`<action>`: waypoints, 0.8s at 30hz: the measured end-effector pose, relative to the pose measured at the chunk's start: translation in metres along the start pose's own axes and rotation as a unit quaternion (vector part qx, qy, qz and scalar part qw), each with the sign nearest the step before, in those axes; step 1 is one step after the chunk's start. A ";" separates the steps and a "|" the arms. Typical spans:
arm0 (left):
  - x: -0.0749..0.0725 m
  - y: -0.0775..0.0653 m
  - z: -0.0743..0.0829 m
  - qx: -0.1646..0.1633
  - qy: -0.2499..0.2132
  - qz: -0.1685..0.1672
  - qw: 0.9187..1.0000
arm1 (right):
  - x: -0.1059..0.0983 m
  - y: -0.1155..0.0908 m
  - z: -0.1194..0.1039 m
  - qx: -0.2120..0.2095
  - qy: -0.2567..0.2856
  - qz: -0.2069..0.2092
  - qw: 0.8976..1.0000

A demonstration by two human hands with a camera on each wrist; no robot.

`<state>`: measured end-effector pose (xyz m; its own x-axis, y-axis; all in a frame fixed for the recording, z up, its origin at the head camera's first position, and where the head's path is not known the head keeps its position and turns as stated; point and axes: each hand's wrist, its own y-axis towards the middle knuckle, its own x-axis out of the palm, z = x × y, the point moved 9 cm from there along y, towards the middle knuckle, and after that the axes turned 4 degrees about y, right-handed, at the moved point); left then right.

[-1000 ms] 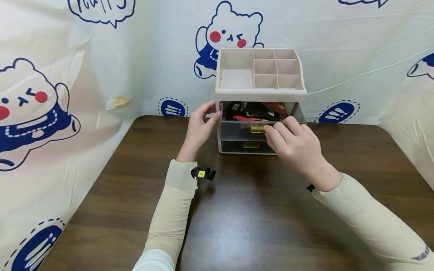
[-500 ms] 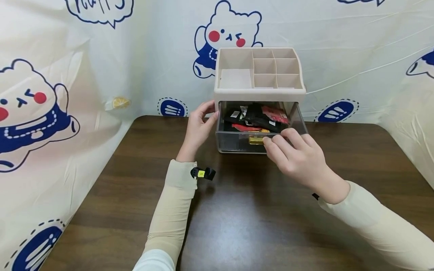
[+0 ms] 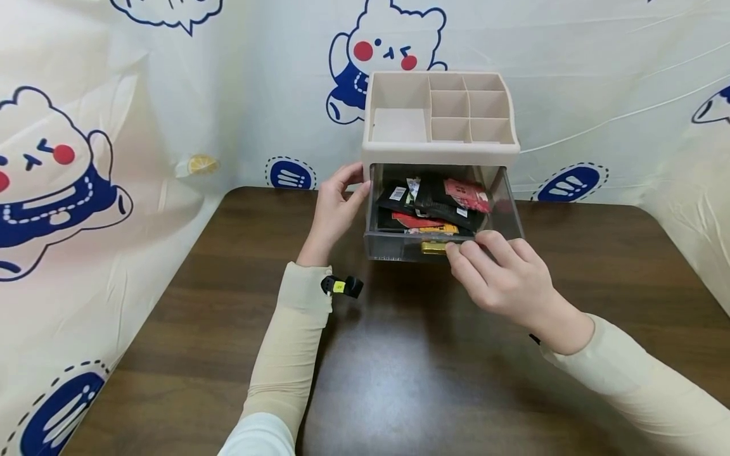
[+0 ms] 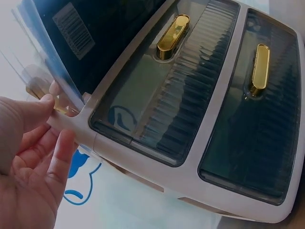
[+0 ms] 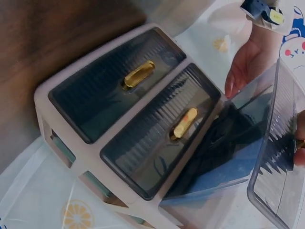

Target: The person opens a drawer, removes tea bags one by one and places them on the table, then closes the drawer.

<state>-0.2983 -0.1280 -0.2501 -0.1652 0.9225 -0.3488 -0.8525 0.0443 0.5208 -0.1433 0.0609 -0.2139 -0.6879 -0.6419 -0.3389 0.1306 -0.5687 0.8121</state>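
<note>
A cream desktop drawer organizer [image 3: 439, 154] stands at the back of the table. Its clear top drawer [image 3: 393, 246] is pulled well out, showing several black and red packets [image 3: 439, 199] inside. My right hand [image 3: 504, 275] pinches the gold handle [image 3: 433, 247] on that drawer's front; only its fingertips [image 5: 300, 156] show at the right wrist view's edge. My left hand [image 3: 336, 206] grips the organizer's left front edge, thumb at the front and fingers along the side. In the left wrist view, the two lower drawers [image 4: 143, 105] are closed, with their own gold handles [image 4: 260, 69].
Open compartments [image 3: 399, 123] of different sizes form the organizer's top. A dark wooden table [image 3: 399, 367] spreads in front of it. A printed cloth [image 3: 599, 95] with bear drawings hangs close behind and along the sides.
My right hand has drawn the top drawer outward toward me, uncovering more of the packets. My left hand has stayed at the organizer's left edge. The head view has tipped slightly downward.
</note>
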 end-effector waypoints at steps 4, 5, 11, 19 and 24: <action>0.000 0.001 0.000 -0.003 -0.001 0.000 1.000 | 0.002 -0.005 0.001 0.004 0.003 -0.012 1.000; 0.000 0.001 0.000 -0.004 -0.001 0.000 1.000 | 0.003 -0.006 0.001 0.004 0.003 -0.016 1.000; 0.000 0.000 0.000 -0.009 0.002 0.000 1.000 | 0.007 -0.011 -0.001 -0.010 0.019 -0.038 0.999; 0.001 0.000 -0.001 -0.011 -0.003 -0.002 1.000 | 0.006 -0.002 0.002 -0.007 0.053 -0.083 0.995; 0.001 0.000 -0.001 -0.013 0.000 -0.001 1.000 | -0.001 0.014 0.016 0.030 0.135 -0.089 0.986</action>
<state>-0.2989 -0.1280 -0.2514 -0.1632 0.9221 -0.3509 -0.8660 0.0365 0.4987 -0.1527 0.0617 -0.1947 -0.4805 -0.6521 -0.5864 -0.0241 -0.6586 0.7521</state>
